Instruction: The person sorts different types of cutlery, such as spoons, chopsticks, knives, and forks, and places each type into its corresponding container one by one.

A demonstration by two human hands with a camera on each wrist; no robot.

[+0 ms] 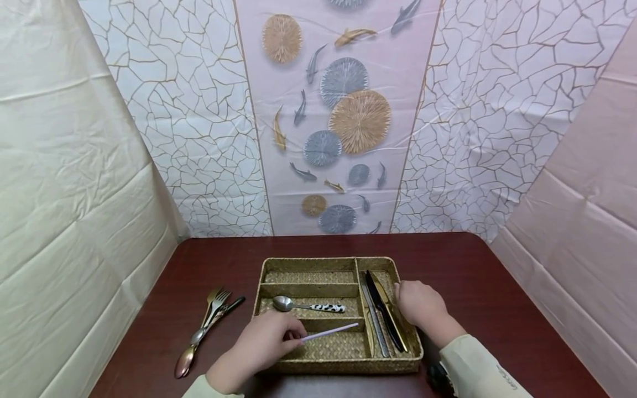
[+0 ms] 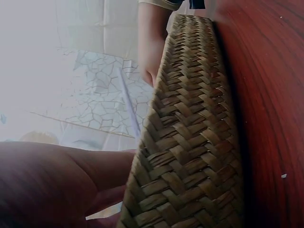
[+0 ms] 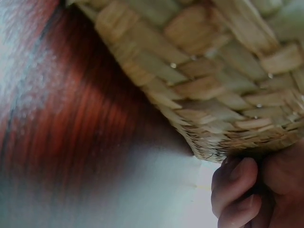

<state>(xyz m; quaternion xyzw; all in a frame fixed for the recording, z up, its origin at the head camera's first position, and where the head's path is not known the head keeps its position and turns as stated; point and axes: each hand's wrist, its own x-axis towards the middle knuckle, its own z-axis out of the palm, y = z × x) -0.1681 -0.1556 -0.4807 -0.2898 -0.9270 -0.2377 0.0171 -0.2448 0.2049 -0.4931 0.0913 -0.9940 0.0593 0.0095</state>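
Note:
My left hand (image 1: 271,340) is over the front left compartment of a woven cutlery tray (image 1: 348,366). It pinches one end of a thin lilac stick (image 1: 330,331), whose far end points right; the fingers hide the held end. My right hand (image 1: 423,304) grips the tray's right rim, and its curled fingers (image 3: 236,187) show against the weave in the right wrist view. A spoon (image 1: 283,303) with a black-and-white handle lies in the middle left compartment. Several knives (image 1: 380,309), black, silver and gold, lie lengthwise in the right compartment.
Left of the tray, a loose pile of forks (image 1: 219,299) and spoons (image 1: 184,362) lies on the dark red table (image 1: 149,331). Patterned cloth (image 1: 209,138) hangs behind the table, with plain cloth at both sides. A dark object (image 1: 439,378) sits by the right sleeve.

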